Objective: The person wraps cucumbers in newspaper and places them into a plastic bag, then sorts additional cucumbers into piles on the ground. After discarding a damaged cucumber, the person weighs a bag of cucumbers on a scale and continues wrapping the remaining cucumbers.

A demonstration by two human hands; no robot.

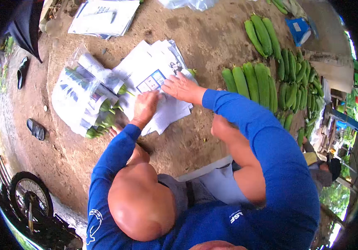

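A loose pile of printed paper sheets [139, 62] lies on the ground in front of me. My left hand [146, 106] rests on the pile with its fingers curled down; what is under the fingertips is hidden. Just right of it, my right hand [184, 87] lies on the sheets with its fingers spread. Left of the pile is a clear plastic bag [68, 89] holding paper-wrapped green vegetables, their stem ends [106, 121] pointing toward me.
Rows of long green vegetables [256, 81] lie at the right, with a smaller bunch [262, 35] beyond. Another paper stack [103, 17] sits at the upper left, a blue packet [299, 31] at the upper right. Sandals [36, 129] and a wheel [31, 198] are left; another person [322, 171] is right.
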